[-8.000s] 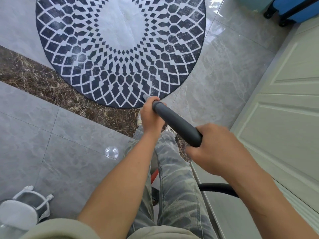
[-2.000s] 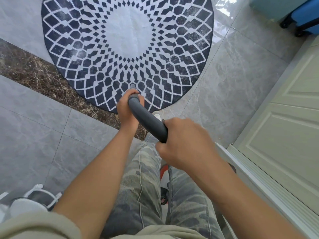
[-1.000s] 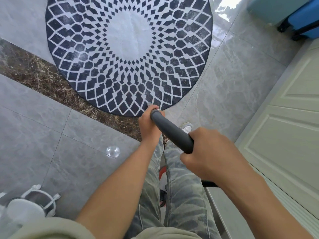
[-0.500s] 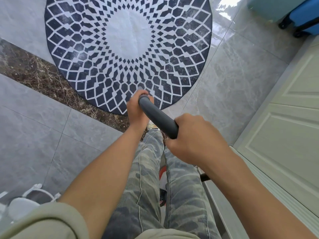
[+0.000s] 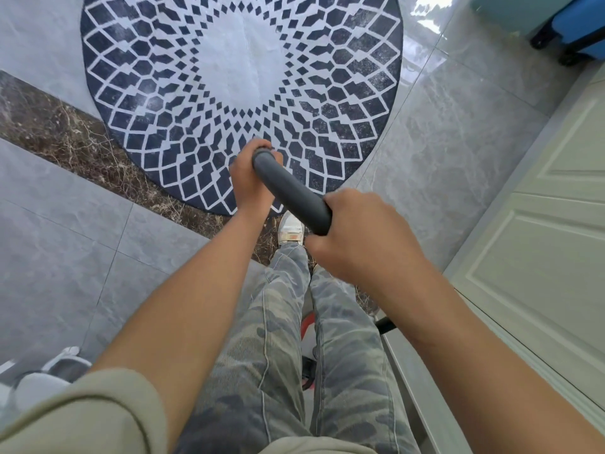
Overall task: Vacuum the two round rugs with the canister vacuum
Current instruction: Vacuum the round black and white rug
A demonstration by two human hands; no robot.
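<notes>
My left grip (image 5: 250,181) and right grip (image 5: 363,237) both clasp the wand (image 5: 291,194); slow, overlapping strokes across the rug (image 5: 242,77) should serve best.

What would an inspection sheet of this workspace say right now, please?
Surface: grey tiled floor crossed by a brown marbled strip.
Job's things: one round rug in view, navy and white, lying flat; grey vacuum tube over its near edge, nozzle hidden.
Clutter: white object at lower left, cut off, kind unclear.
Hands: the left hand grips the tube's far end; the right hand grips its near end.
Cables: a black length shows beside the right forearm, hose or cable unclear.
Surroundings: pale panelled door at right; blue suitcase at top right.
</notes>
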